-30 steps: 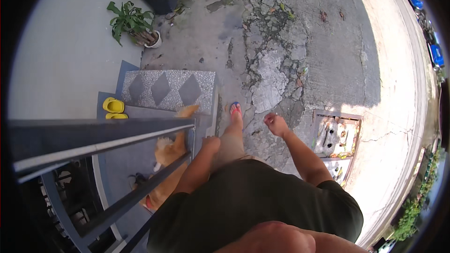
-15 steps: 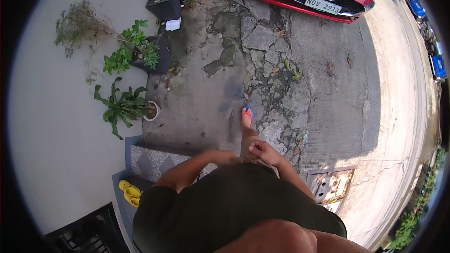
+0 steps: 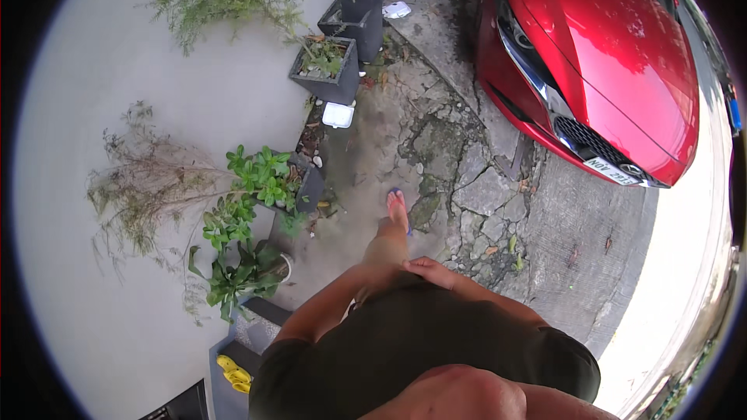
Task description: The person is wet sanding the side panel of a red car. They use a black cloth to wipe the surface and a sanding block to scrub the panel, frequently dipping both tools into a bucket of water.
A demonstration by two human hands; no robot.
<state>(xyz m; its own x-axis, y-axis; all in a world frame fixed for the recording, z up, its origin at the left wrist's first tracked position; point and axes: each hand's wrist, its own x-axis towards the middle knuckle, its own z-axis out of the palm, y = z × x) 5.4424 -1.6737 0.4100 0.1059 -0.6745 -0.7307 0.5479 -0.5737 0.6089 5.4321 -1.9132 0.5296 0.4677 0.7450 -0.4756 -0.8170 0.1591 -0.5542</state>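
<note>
My right hand [image 3: 430,271] is at the front hem of my dark shirt [image 3: 420,334], its fingers curled in; whatever they may hold is hidden. Blurred, my left hand [image 3: 367,275] hangs beside my tan shorts [image 3: 383,252], and its fingers do not show clearly. One foot [image 3: 398,208] in a flip-flop is stretched forward on the cracked concrete. No object shows plainly in either hand.
Ahead on the right stands a red car [image 3: 591,70]. Along the left wall are dark square planters [image 3: 331,82], a leafy potted plant [image 3: 247,274] and a white foam box [image 3: 338,115]. Broken paving [image 3: 484,187] runs ahead. Yellow clogs [image 3: 234,373] sit on a step.
I have moved forward, so the car and planters appear nearer and lower. My right hand has shifted slightly left and down in the picture, to the shirt hem.
</note>
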